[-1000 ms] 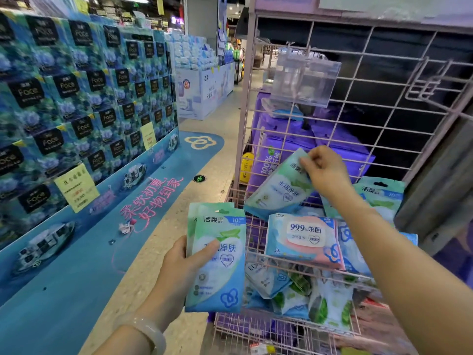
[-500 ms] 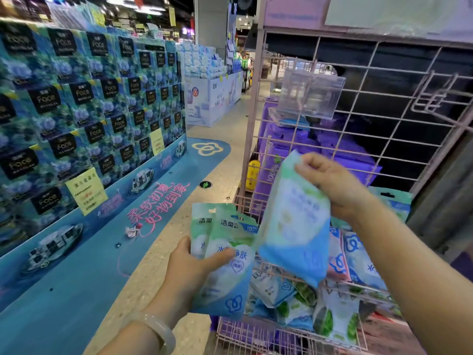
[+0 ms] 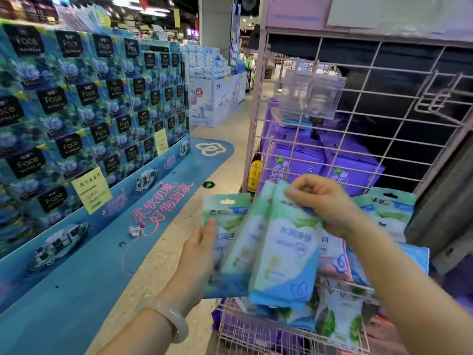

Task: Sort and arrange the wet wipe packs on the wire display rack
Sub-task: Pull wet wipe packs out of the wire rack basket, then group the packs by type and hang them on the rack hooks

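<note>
My left hand [image 3: 198, 254] grips a small stack of green-and-blue wet wipe packs [image 3: 225, 221] from the left side, thumb on the front. My right hand [image 3: 325, 203] pinches the top edge of another green-and-blue pack [image 3: 284, 254] and holds it against the front of that stack. Both are in front of the pink wire display rack [image 3: 258, 103]. More matching packs [image 3: 389, 211] stand on the rack's right side, and a pink-and-white pack [image 3: 330, 254] lies behind my right wrist. Green-leaf packs [image 3: 340, 321] fill the lower wire basket.
Purple bulk wipe bags [image 3: 297, 160] sit behind the rack's grid. A clear plastic holder [image 3: 309, 96] hangs on the grid and a wire hook [image 3: 440, 98] juts out upper right. A blue tissue box display [image 3: 76, 111] lines the left side of the aisle floor [image 3: 225, 129].
My right hand lifted a pack off the rack and brought it left and down onto the stack in my left hand. The view has shifted slightly.
</note>
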Demonstrator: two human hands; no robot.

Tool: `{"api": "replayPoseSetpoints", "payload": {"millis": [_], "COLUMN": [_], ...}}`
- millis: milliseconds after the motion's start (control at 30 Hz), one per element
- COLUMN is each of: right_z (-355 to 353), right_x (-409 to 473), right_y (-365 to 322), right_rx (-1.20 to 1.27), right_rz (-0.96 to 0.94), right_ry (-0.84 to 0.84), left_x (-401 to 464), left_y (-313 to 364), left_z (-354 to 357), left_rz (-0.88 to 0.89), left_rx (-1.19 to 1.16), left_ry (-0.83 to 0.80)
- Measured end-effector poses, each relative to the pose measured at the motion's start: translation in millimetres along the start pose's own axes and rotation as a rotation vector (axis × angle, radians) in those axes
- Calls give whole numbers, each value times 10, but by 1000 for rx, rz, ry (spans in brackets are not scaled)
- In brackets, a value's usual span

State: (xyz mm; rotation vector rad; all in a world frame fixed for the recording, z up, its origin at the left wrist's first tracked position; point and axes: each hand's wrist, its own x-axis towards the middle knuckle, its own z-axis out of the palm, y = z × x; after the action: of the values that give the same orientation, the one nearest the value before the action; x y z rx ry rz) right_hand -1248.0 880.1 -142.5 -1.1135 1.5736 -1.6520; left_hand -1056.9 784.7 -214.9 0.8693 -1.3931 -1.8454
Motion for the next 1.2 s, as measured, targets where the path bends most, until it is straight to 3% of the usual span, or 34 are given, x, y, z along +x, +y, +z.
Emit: {"api": "replayPoseSetpoints", "payload": {"millis": [133,367,467,567,667,733,767,833,900,933,1033,1200], "right_z": [-328,58,239,327,387,317,239,151,164,189,180,157], "right_x": [-40,224,376,441,424,413,408,338,298,311,354,391], "right_y": [-153,-282,-271,-223,-213,-239,-249,-222,-137,-94,65,342], "right_rx": [110,70,-169,-362,-386,-275,-213,-97,-29,2,9,-120], "right_rz": [-11,36,-58,-140,-205,-134,-9,252,249,197,155,400], "right_ry": [134,-46,52,144,260,328,288,51,-126,-129,31,101], "left_x": [31,256,253,254,319,411,458,571,678,736,882,975], "left_y": [66,253,352,358,299,280,290,331,385,406,407,197], "left_z": [-84,135,194,204,271,310,331,367,435,471,546,547], "left_rz": [-35,-68,-245,-203,-108,-54,-14,81,159,183,175,103], "left_rx": [-15,142,-91,-122,21,-8,-50,-101,-83,-61,104,259], "left_ry": [13,-137,-413,-611,-521,-419,-382,-358,-389,-411,-472,-395]}}
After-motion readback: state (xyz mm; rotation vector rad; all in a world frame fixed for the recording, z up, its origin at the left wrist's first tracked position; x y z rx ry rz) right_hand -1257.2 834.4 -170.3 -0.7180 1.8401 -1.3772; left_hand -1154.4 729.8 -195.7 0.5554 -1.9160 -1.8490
